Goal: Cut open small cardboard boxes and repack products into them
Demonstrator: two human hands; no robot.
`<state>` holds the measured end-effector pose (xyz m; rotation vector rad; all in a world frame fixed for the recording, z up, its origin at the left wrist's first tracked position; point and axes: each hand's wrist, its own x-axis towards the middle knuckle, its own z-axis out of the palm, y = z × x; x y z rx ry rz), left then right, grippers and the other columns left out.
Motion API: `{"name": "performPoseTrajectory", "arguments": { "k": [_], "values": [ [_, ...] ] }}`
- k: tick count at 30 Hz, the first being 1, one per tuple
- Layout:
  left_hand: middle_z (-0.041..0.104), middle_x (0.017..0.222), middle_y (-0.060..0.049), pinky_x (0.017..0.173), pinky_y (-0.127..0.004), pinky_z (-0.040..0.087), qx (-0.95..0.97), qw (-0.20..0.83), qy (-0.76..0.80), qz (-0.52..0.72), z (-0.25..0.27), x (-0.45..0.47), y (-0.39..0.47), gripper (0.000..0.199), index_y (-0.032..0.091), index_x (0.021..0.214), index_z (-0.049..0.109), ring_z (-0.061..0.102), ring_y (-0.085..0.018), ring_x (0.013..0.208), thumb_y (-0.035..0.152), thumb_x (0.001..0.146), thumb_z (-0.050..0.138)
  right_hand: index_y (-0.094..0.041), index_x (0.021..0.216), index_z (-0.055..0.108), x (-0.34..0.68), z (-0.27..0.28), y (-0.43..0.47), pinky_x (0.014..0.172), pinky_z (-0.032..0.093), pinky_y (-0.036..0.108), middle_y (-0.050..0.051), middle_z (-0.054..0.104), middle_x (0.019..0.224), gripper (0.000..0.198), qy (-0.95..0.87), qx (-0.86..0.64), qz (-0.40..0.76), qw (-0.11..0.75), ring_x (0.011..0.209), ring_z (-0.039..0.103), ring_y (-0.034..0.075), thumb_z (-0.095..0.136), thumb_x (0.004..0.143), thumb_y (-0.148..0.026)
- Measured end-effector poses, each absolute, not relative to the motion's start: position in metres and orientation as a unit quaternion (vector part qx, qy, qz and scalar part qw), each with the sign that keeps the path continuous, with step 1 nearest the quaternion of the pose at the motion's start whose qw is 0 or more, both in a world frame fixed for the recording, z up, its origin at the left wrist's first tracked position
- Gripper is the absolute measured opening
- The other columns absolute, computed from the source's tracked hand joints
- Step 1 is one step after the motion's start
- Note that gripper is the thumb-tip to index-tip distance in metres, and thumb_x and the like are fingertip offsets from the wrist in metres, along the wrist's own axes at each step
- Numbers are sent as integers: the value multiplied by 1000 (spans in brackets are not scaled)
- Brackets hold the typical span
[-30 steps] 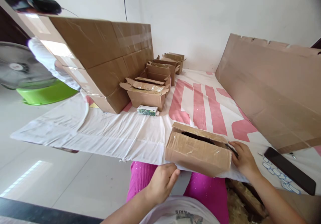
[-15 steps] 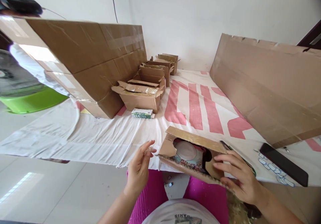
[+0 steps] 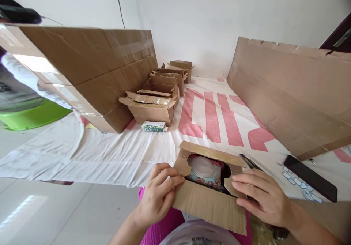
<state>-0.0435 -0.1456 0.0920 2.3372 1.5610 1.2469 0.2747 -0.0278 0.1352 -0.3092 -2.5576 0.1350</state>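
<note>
A small cardboard box [image 3: 210,206] lies at the table's near edge with its top flaps spread and the near flap folded down toward me. Inside is a soft printed pack with a round white lid [image 3: 202,167], which looks like a pack of wet wipes. My left hand [image 3: 163,190] grips the box's near left corner, fingers curled over the edge. At the other end, my right hand [image 3: 263,193] holds the right side, its fingertips on the short end flap and the thumb at the near edge. A dark slim tool [image 3: 250,161] sits just behind my right hand, partly hidden.
Several open cardboard boxes [image 3: 150,111] run in a row toward the wall, beside stacked large cartons [image 3: 82,62]. A small green-and-white box [image 3: 153,127] stands before them. On the right are a phone [image 3: 312,179], blue-edged stickers [image 3: 294,182] and a big cardboard panel [image 3: 290,91].
My left hand has moved from beside the box onto its near left corner. The near flap has swung down toward me. My right hand stays at the right end.
</note>
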Motion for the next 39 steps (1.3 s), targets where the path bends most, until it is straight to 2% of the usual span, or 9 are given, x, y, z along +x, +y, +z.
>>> {"name": "performPoseTrajectory", "arguments": {
  "k": [2, 4, 11, 15, 18, 23, 28, 32, 39],
  "values": [
    [65, 100, -7, 86, -40, 44, 771, -6, 514, 376, 94, -43, -147, 36, 22, 108, 63, 52, -23, 95, 6, 82, 44, -24, 119, 62, 271, 140, -24, 84, 55, 38, 8, 70, 103, 37, -925, -144, 26, 350, 94, 65, 22, 66, 82, -18],
    [66, 101, -7, 86, -40, 44, 775, -40, 525, 351, 95, -43, -149, 38, 23, 110, 63, 53, -24, 97, 7, 81, 46, -25, 119, 62, 263, 143, -19, 84, 54, 42, 10, 68, 106, 35, -911, -191, 12, 366, 96, 64, 24, 64, 84, -20],
    [69, 109, -5, 97, -46, 37, 783, -93, 529, 314, 92, -44, -156, 39, 23, 113, 63, 48, -30, 122, 7, 81, 49, -20, 107, 67, 235, 136, -7, 87, 53, 43, 9, 68, 101, 20, -957, -164, 67, 231, 99, 61, 22, 54, 92, -23],
    [66, 105, -8, 89, -43, 42, 783, -41, 519, 341, 99, -42, -151, 35, 21, 109, 62, 53, -26, 105, 6, 82, 45, -18, 92, 67, 228, 140, 0, 77, 51, 37, 8, 65, 92, 15, -962, -158, 106, 197, 87, 58, 19, 52, 93, -19],
    [63, 98, -8, 81, -40, 44, 793, 27, 515, 324, 116, -39, -144, 35, 20, 106, 63, 53, -22, 91, 6, 83, 40, -18, 90, 65, 218, 153, 15, 76, 49, 33, 5, 64, 89, 5, -964, -164, 161, 130, 86, 57, 19, 62, 86, -19],
    [60, 86, -6, 73, -36, 45, 796, 112, 529, 272, 140, -37, -134, 34, 19, 95, 66, 51, -20, 83, 6, 79, 41, -22, 109, 63, 186, 174, 47, 86, 48, 33, 4, 59, 108, 47, -950, -168, 263, 13, 100, 57, 20, 83, 67, -31],
    [56, 83, -6, 70, -34, 45, 780, 137, 542, 280, 139, -35, -133, 31, 18, 88, 66, 49, -19, 81, 6, 79, 39, -26, 116, 61, 153, 178, 62, 90, 45, 33, 3, 52, 111, 54, -961, -87, 258, -50, 105, 53, 21, 83, 67, -30],
    [55, 84, -6, 71, -34, 44, 775, 144, 542, 292, 135, -33, -135, 31, 18, 89, 65, 48, -20, 81, 6, 81, 37, -24, 108, 64, 139, 179, 61, 80, 44, 30, 2, 49, 103, 53, -972, -66, 209, -87, 99, 51, 21, 86, 60, -28],
    [54, 85, -6, 73, -35, 44, 769, 155, 547, 292, 133, -33, -135, 30, 18, 90, 64, 47, -20, 83, 6, 82, 37, -21, 94, 62, 136, 180, 60, 72, 39, 26, 1, 47, 96, 39, -968, -74, 205, -124, 92, 49, 19, 85, 63, -28]
  ]
}}
